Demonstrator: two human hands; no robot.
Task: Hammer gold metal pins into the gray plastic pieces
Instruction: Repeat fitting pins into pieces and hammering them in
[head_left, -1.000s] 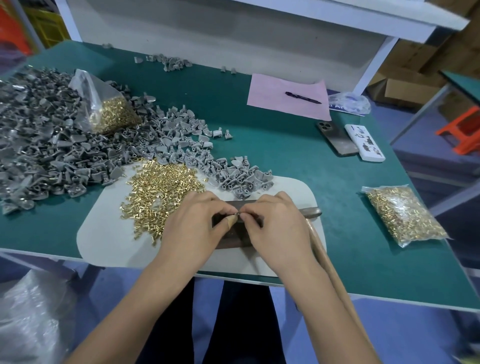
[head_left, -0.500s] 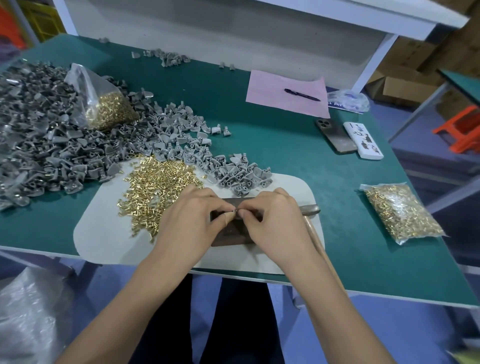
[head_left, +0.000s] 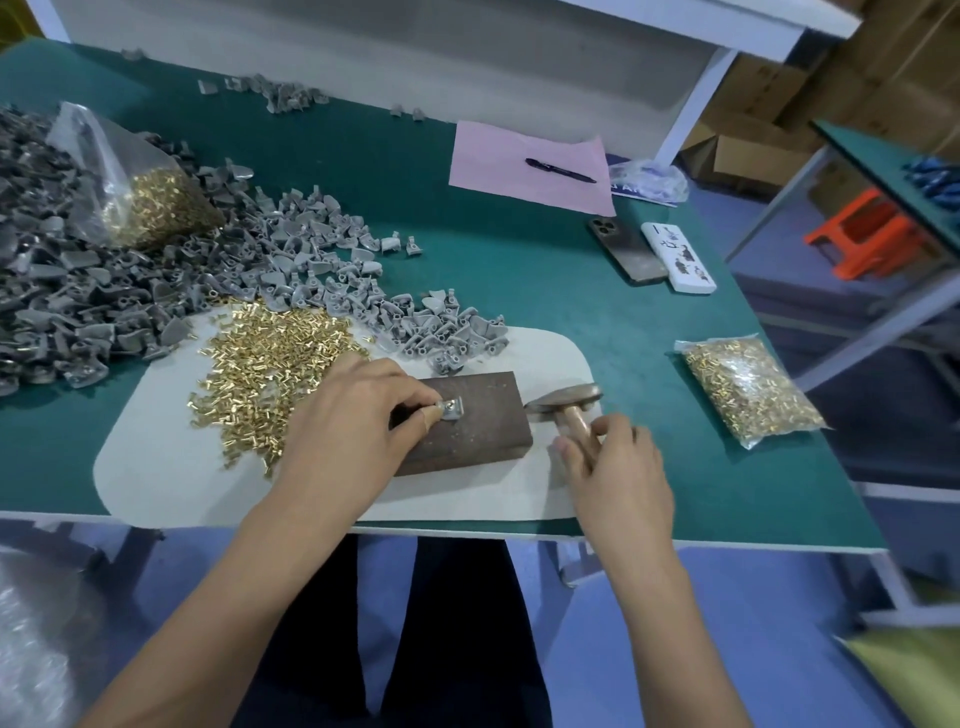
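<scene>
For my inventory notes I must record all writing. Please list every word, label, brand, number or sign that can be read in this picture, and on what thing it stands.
No text here can be read with certainty.
White box beside the phone: dark marks and small pictures, too small to read.
Clear bag behind the pink paper: blue printed strip, letters blurred and partly hidden.
Pink paper: no writing visible.

Shiny gold metal pins (head_left: 270, 364), matt gray plastic pieces (head_left: 291, 275)
</scene>
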